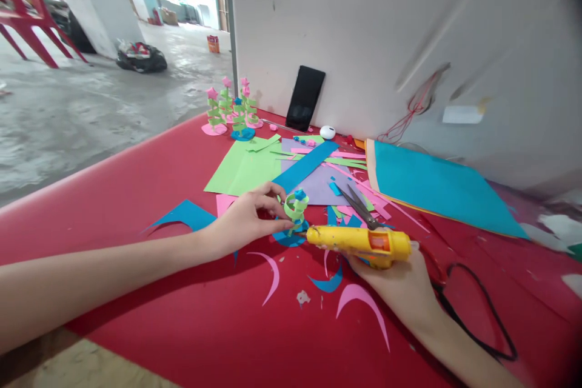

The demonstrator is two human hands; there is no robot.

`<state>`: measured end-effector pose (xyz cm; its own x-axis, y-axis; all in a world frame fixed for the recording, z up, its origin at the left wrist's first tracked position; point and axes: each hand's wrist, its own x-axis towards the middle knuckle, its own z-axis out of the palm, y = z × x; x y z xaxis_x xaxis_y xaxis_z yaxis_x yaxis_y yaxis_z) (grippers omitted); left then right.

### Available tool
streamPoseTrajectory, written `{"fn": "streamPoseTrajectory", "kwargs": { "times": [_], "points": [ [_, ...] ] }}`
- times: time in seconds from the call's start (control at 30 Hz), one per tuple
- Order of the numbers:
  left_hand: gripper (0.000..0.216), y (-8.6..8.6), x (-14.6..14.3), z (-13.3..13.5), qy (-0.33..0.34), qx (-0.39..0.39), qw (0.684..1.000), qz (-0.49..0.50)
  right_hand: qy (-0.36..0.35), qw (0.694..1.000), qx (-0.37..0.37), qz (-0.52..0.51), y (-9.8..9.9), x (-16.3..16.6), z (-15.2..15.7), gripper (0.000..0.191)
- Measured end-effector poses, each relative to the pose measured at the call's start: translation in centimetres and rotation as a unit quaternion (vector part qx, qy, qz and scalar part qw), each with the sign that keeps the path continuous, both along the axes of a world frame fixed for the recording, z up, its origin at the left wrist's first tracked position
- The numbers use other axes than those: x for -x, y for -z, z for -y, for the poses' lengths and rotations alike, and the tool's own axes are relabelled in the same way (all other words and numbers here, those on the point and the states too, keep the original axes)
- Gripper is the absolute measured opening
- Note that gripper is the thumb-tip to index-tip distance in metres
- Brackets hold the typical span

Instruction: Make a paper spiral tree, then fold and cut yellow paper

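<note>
My left hand (248,218) pinches a small green paper spiral tree (296,206) topped with a blue star. The tree stands upright on a round blue paper base (291,239). My right hand (400,282) is wrapped round a yellow hot glue gun (345,236), whose nozzle points left at the foot of the tree, touching or very close to it. A black cord (493,315) curves near my right wrist. Just beyond the gun lies a pair of scissors (359,206). Crescent offcuts, one of them a pink crescent (364,300), are scattered in front of my hands.
Several finished paper trees (231,109) stand at the back left. A phone (305,97) leans on the grey wall, by a white oval case (327,132). Green paper (240,163), paper strips and blue sheets (441,185) cover the red table's (136,315) far side.
</note>
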<state>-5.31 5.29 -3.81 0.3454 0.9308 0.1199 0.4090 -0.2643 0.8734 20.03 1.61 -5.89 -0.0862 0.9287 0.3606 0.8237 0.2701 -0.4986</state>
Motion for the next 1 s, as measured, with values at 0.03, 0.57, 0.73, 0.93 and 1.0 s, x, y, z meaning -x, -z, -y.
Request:
{"fn": "streamPoseTrajectory", "kwargs": {
  "times": [0.03, 0.57, 0.73, 0.93, 1.0],
  "points": [
    [0.017, 0.00, 0.00, 0.01, 0.000, 0.001, 1.000, -0.001, 0.003, 1.000, -0.001, -0.002, -0.07, 0.04, 0.01, 0.023],
    [0.015, -0.08, -0.04, 0.15, 0.000, 0.003, 1.000, 0.008, 0.025, 0.996, 0.011, 0.081, -0.22, 0.10, 0.05, 0.026],
    [0.016, -0.13, -0.01, 0.19, 0.007, 0.006, 1.000, 0.009, 0.027, 0.995, 0.027, 0.097, -0.36, 0.08, 0.00, 0.029],
    [0.015, -0.28, -0.06, 0.08, 0.002, 0.003, 1.000, 0.006, 0.048, 0.995, 0.053, 0.074, -0.41, 0.31, -0.07, 0.035],
    [0.016, -0.28, -0.12, 0.10, 0.000, 0.003, 1.000, 0.003, 0.054, 0.995, 0.064, 0.061, -0.48, 0.40, -0.09, 0.038]
  ]
}}
